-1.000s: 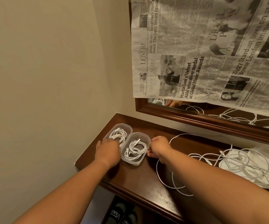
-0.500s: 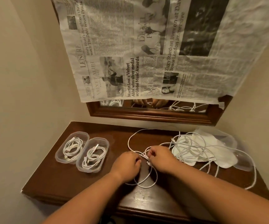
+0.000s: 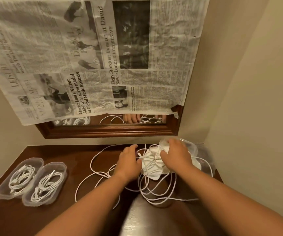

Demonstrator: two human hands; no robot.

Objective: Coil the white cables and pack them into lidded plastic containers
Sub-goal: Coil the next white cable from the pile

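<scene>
Two containers (image 3: 1, 193) at 8 o'clock hold coiled cables, unlidded; loose cables (image 3: 145, 184) at 6 o'clock remain. Right hand (image 3: 176, 157) fingers apparently spread on lids (image 3: 151, 169); left hand (image 3: 128, 161) fingers: cannot tell.

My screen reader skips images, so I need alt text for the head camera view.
A person's left hand and right hand reach into a tangle of loose white cables lying over white lids on a dark wooden table. To the left, two open clear containers each hold a coiled cable; newspaper covers most of a mirror behind.
</scene>
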